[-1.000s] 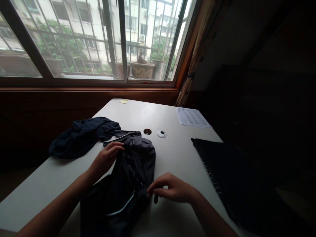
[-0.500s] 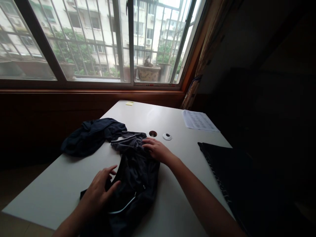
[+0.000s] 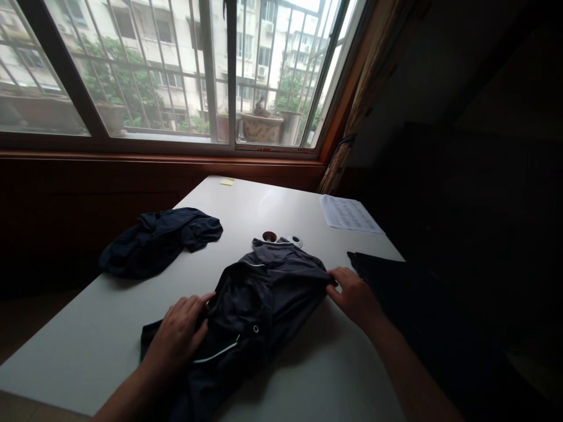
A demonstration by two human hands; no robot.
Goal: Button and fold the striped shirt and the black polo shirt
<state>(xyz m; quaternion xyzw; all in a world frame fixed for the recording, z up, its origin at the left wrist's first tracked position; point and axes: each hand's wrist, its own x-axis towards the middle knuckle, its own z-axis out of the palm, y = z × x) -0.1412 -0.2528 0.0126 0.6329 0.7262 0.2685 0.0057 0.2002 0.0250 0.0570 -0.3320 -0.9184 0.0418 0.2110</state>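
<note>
A dark garment with white piping and a small white ring mark (image 3: pixel 281 281) lies loosely spread on the white table (image 3: pixel 109 334). Whether it is a jacket or another piece of clothing I cannot tell. At its right side, my right hand (image 3: pixel 357 298) pinches a corner of the cloth between thumb and fingers, drawing it out sideways. My left hand (image 3: pixel 180 331) is at the near left edge, fingers curled onto the cloth and thumb lower down. The garment's lower part runs out of view at the bottom.
Another dark blue garment (image 3: pixel 160 240) lies crumpled at the table's left. Printed sheets (image 3: pixel 350 214) and a yellow sticky note (image 3: pixel 227 182) are at the back. A round cable hole (image 3: pixel 270 236) has its white cover (image 3: pixel 295 241) beside it. Dark folded cloth (image 3: pixel 409 310) covers the right edge.
My right hand has moved right and nearer, pulling the upper part of the garment with it, so the cloth is spread wider. My left hand has closed in on the left edge.
</note>
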